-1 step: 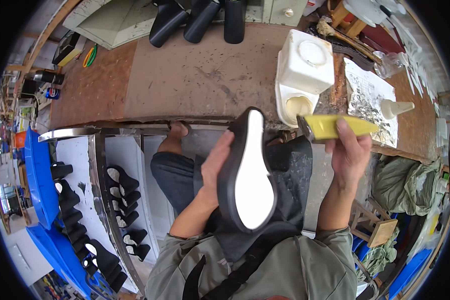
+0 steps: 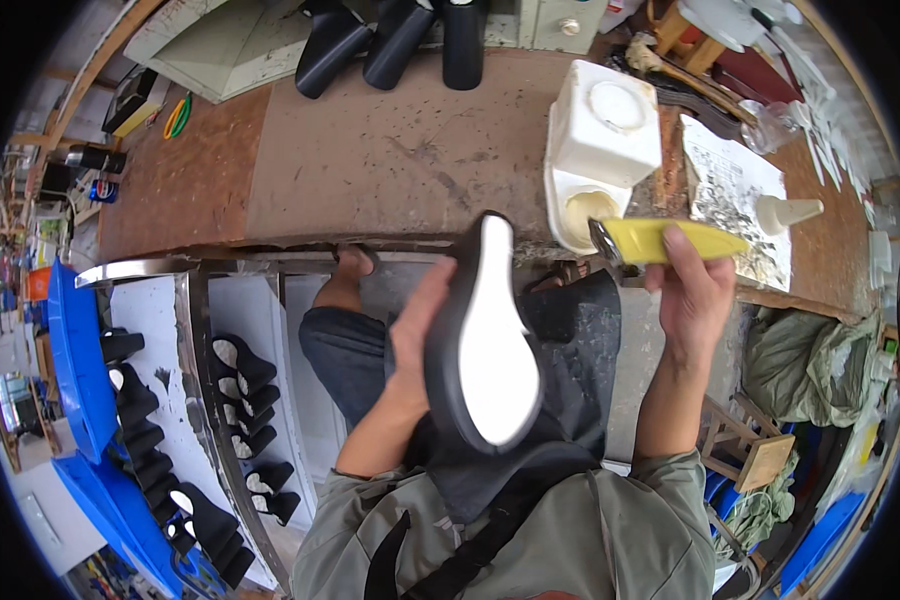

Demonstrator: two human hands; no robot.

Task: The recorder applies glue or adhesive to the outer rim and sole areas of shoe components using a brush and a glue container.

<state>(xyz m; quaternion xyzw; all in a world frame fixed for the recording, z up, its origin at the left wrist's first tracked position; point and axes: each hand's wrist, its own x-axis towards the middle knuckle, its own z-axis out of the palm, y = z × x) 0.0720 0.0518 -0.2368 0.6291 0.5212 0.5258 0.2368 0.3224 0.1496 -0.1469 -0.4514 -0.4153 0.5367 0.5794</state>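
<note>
My left hand (image 2: 417, 330) holds a black wedge shoe sole (image 2: 442, 380) upright in front of me, gripping it along its left side. The sole's white top face (image 2: 497, 360) is turned toward me. Some of the left fingers are hidden behind it. In my right hand (image 2: 692, 300) is a yellow-handled brush (image 2: 675, 243), pinched between thumb and fingers. Its dark, metal-looking end points left, over the open cup (image 2: 592, 212) of a white glue dispenser (image 2: 610, 130) on the bench; the bristles do not show clearly.
Several black soles (image 2: 398, 45) lie at the bench's (image 2: 340, 150) back edge. At right are a stained paper sheet (image 2: 735, 190) and a white nozzle-shaped piece (image 2: 788, 213). A rack (image 2: 195, 330) with more soles stands left, beside blue bins (image 2: 80, 360). A small wooden stool (image 2: 760, 462) sits lower right.
The sole and my left hand have shifted slightly left and up. My right hand with the brush has moved a little left and up; the whole view has shifted slightly too.
</note>
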